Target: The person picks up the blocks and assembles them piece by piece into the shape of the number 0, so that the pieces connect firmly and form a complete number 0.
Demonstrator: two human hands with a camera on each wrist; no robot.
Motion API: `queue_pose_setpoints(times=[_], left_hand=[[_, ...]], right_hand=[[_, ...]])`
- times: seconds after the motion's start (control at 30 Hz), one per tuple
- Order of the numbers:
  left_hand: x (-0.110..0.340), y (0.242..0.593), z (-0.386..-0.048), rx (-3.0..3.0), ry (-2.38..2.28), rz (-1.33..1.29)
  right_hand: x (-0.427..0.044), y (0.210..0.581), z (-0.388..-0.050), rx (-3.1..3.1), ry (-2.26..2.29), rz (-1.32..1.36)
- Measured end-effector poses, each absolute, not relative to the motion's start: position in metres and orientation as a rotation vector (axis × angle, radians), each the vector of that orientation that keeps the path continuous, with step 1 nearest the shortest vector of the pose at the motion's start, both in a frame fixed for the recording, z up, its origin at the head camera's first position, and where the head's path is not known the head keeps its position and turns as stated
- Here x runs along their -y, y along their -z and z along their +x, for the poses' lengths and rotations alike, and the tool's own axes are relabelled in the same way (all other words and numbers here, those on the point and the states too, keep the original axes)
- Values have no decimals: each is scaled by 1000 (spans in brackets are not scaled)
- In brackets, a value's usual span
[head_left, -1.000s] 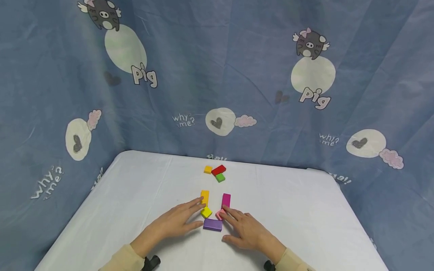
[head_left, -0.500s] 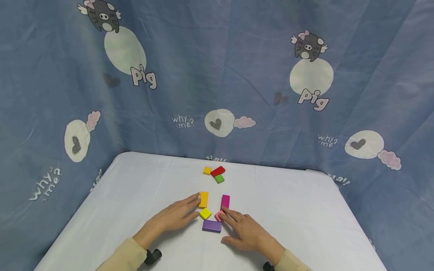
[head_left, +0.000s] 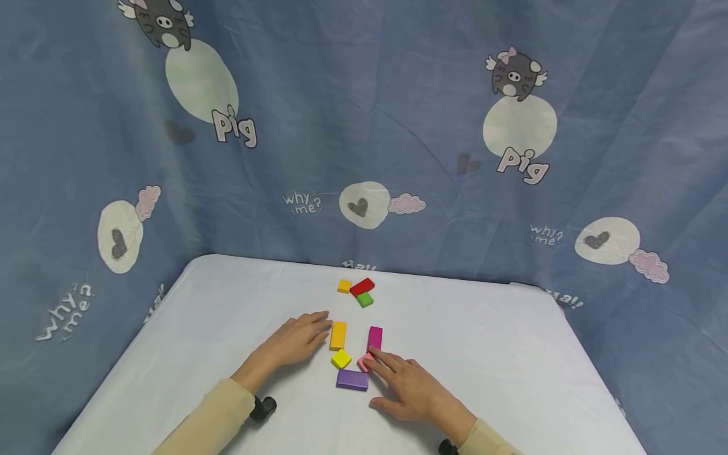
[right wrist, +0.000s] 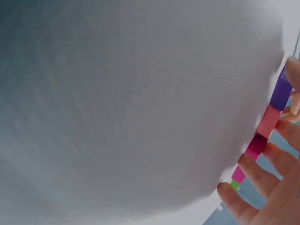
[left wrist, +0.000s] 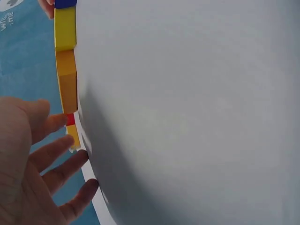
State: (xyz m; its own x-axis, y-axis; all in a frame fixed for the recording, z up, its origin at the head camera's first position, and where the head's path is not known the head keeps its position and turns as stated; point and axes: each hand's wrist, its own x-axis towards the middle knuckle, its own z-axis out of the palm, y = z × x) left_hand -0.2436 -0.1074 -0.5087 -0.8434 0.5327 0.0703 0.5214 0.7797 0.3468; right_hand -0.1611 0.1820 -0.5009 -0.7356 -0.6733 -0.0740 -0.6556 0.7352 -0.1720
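Alignment step, prob.: LH (head_left: 296, 341) relaxed, empty, just beside orange block (head_left: 338, 335); RH (head_left: 412, 392) loose, nothing gripped, fingertips at pink block (head_left: 363, 364) & magenta block (head_left: 375, 336), blocks on white tbl (head_left: 483, 360). Next prob. needs light nudge.

Hands (head_left: 406, 385): bare
Left sleeve (head_left: 210, 414): plain beige, we see
Right sleeve (head_left: 486, 440): matching beige
Left wrist device (head_left: 263, 409): black, stubby, round-ended
Right wrist device (head_left: 448, 447): black, we see part

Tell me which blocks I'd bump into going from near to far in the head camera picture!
Purple block, yellow block, long orange block, green block, red block. I left out any roughly level with these.
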Motion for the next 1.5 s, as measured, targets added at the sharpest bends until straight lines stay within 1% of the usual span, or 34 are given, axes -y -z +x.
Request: queue_pose_setpoints(times=[0.23,0.7,1.17,1.5], left_hand=[[103,510,-252,-3010,-514,811],[92,502,-273,-2978,-512,737],[92,504,-285,-3004,-462,715],[91,505,-296,-2995,-503,776]], right_hand=[[-181,501,-162,-2807,178,-1083],[-183,502,-162,-2820,166,-1113],[-184,500,-163,-2820,186,-1120],[-183,501,-164,-2815,177,-1124]])
